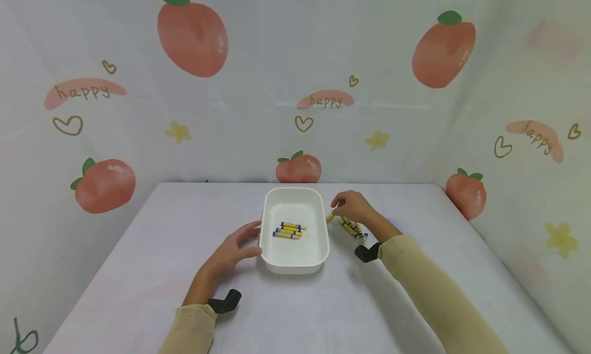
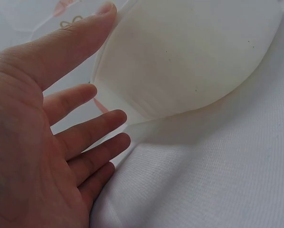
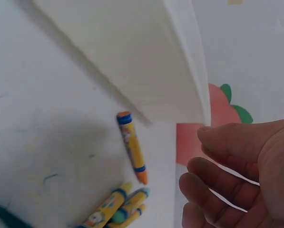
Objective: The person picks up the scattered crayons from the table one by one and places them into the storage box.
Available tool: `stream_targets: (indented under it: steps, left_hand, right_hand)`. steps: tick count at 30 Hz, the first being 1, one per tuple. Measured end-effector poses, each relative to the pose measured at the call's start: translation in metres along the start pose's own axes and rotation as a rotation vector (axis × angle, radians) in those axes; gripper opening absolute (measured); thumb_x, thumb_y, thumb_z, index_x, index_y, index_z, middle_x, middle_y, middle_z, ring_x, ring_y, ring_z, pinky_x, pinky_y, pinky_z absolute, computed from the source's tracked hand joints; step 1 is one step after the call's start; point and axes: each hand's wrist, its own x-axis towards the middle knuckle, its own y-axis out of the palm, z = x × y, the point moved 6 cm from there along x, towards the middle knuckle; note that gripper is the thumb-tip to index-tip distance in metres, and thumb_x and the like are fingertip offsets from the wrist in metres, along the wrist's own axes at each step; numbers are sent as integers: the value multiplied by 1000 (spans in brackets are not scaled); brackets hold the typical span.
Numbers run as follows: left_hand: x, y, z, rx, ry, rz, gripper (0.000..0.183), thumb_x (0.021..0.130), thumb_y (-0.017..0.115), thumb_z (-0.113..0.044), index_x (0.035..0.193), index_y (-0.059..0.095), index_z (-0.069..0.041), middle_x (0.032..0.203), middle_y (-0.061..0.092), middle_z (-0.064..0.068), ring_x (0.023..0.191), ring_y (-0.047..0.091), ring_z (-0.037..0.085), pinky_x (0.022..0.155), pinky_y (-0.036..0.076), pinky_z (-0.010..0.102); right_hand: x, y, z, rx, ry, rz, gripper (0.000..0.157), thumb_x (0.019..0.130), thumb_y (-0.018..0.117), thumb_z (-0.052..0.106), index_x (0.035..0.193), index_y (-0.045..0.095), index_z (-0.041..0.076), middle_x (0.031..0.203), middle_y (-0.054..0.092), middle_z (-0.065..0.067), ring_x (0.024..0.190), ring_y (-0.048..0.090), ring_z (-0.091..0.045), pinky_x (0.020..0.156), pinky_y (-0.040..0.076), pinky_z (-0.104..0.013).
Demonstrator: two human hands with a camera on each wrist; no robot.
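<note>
A white plastic tray (image 1: 295,264) stands mid-table with several yellow-wrapped crayons (image 1: 288,231) lying inside. At its left side is my left hand (image 1: 233,249), thumb and fingers spread and nearly straight along the wall, thumb tip right at the rim in the left wrist view. My right hand (image 1: 354,206) hovers beyond the tray's right wall, fingers loosely bent with nothing between them. Below it, a single orange crayon (image 3: 132,148) lies close beside the tray. A small pile of crayons (image 1: 351,227) sits just to the right of that one, partly hidden by the hand in the head view.
A white cloth covers the table (image 1: 286,313). A dark green crayon tip (image 3: 11,217) shows at the lower left of the right wrist view, near small crayon marks on the cloth. Behind the table hangs a white curtain (image 1: 258,133) printed with fruit and hearts.
</note>
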Motion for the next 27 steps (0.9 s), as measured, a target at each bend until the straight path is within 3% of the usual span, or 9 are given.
stream_targets:
  steps: [7,14,21,27]
  left_hand:
    - [1,0,1,13,-11,-7,73,87,72,-16,150,36,-10,144,47,19,135,37,39,108,23,65]
    - [0,-1,0,-8,2,6,74,87,73,-21,150,36,-13,144,47,17,135,38,38,107,25,65]
    - [-10,1,-25,-3,4,8,70,88,71,-14,148,37,-7,143,47,22,134,38,41,107,24,66]
    - [-3,2,-8,5,4,11,72,87,72,-18,150,36,-12,144,47,19,135,37,39,107,23,66]
  right_hand:
    - [-13,4,-18,-4,-38,7,17,84,73,11,99,70,3,82,62,-3,76,55,-18,64,49,-31]
    - [-29,7,-30,25,-82,40,14,86,72,9,100,69,7,84,62,0,78,54,-16,69,48,-32]
    - [-42,13,-48,33,-89,56,13,85,74,7,96,68,9,81,61,2,76,54,-15,66,48,-30]
    - [-53,15,-57,-10,-112,65,15,83,73,4,97,69,8,81,61,5,76,54,-13,69,48,-30]
